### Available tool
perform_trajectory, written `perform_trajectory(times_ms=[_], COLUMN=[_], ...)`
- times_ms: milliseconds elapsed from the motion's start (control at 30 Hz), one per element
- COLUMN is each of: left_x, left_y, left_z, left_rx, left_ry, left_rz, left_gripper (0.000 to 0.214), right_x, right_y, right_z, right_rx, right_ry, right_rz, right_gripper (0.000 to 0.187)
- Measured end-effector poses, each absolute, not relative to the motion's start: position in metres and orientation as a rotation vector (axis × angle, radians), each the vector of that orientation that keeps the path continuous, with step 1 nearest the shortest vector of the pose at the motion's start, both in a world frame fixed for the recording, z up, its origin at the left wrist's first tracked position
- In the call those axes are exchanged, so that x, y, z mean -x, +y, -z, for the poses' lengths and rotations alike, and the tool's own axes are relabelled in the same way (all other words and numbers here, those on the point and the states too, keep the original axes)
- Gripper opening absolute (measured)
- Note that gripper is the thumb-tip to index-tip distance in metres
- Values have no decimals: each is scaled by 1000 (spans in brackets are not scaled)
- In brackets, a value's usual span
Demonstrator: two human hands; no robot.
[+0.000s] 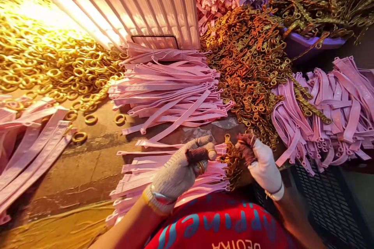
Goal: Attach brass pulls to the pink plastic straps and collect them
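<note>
Both my hands wear white knit gloves and work close to my chest. My left hand (182, 167) is curled, with gold rings (201, 167) held in its fingers and one pinched at the fingertips. My right hand (263, 161) is closed on a bunch of gold chain pieces (232, 161) that hangs between the two hands. Under my hands lies a stack of pink plastic straps (137, 186).
A pile of gold rings (43, 66) covers the far left. More pink straps (172, 89) lie in the middle, and others (330, 113) at the right. A heap of gold chains (248, 66) is centre right. A white slatted crate (131, 4) stands behind, a black crate (324, 198) at lower right.
</note>
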State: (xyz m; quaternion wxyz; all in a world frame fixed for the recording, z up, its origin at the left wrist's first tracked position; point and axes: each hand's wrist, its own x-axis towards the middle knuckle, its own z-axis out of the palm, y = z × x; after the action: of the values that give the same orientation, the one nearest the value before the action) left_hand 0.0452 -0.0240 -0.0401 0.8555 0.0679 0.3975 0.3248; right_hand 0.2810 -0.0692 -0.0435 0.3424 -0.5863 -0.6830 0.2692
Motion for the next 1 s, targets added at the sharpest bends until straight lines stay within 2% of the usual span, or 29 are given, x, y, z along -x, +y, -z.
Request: perform_trajectory(times_ms=[133,233,533,800,900,1000], left_x=[-52,-55,-41,-35,-35,-36], left_y=[-27,-30,-41,-35,-37,-40], left_z=[35,32,48,50,48,46], left_rx=[-27,-101,-902,-1405,-1398,-1335], left_ry=[869,907,1114,950,1022,1062], left_rz=[-762,-823,-931,-867,-754,-704], left_gripper=[48,46,26,18,18,22], right_x=[-236,-210,-206,-208,-210,-215], right_y=[-63,-54,-54,-55,-58,-63], right_z=[36,35,31,29,25,19], right_rx=[1340,1231,1173,1119,1247,1345], right_ry=[-1379,-1022,-642,-592,-873,-1453], right_rz=[-1350,-1569,-1688,-1876,-1710,-1280], right_gripper=[32,36,41,48,35,21])
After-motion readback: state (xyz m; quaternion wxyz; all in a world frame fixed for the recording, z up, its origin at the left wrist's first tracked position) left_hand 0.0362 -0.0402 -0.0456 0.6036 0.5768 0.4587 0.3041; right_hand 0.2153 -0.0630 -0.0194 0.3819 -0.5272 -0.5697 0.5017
